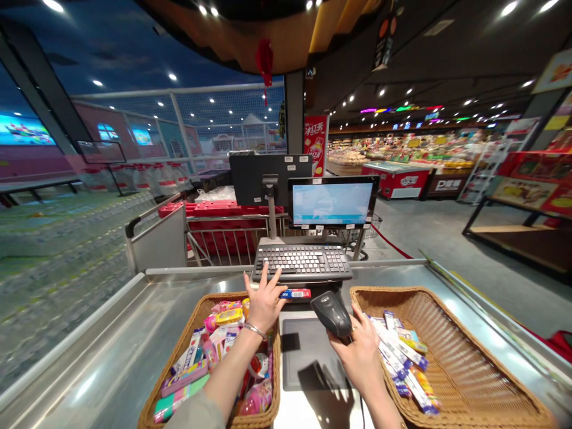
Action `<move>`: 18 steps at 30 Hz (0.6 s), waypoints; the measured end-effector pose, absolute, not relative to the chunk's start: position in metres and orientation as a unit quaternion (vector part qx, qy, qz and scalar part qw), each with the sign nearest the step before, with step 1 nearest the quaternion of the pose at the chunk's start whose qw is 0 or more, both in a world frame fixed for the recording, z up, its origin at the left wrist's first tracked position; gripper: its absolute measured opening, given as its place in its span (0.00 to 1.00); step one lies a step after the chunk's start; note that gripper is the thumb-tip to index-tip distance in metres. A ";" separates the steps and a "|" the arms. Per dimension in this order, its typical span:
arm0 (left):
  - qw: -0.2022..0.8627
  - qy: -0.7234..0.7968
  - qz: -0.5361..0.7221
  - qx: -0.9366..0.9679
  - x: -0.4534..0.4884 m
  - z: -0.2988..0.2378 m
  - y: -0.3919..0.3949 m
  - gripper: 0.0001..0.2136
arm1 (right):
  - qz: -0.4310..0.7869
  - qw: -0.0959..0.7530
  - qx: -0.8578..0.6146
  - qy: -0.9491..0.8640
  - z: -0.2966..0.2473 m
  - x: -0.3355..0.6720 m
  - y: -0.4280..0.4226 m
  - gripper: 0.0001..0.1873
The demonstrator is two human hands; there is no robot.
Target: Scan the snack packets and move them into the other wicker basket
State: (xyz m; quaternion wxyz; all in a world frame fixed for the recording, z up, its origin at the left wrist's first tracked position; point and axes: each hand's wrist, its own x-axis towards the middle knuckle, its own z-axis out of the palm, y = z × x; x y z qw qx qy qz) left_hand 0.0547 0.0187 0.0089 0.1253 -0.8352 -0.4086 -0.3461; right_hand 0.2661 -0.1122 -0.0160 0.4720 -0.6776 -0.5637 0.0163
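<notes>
My left hand (264, 296) reaches over the far end of the left wicker basket (276, 381), close to the keyboard's front edge. It holds a small blue-and-red candy packet (297, 294) by one end near the thumb; the other fingers are spread. A white barcode label shows on the packet. In my right hand (360, 345) is a black barcode scanner (331, 313), its head tilted toward the packet. Colourful sweets and packets (210, 351) fill the left basket. Several white-and-purple candy sticks (402, 357) lie on the left side of the right wicker basket (473, 363).
The black keyboard (304, 260) stands behind the baskets, below a lit monitor (333, 202) and a second screen seen from behind (250, 179). A grey pad (308, 357) lies on the metal counter (107, 333) between the baskets. Stacked bottles (67, 262) stand at left.
</notes>
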 end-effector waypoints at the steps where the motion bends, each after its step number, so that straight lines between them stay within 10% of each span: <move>1: 0.123 -0.406 -0.345 -0.837 0.058 0.010 0.018 0.05 | 0.017 0.471 -0.681 -0.560 -0.017 0.269 -0.113 0.14; 18: 0.107 -0.323 -0.357 -0.870 0.120 0.014 0.017 0.07 | -0.063 0.491 -0.741 -0.454 -0.032 0.315 -0.136 0.20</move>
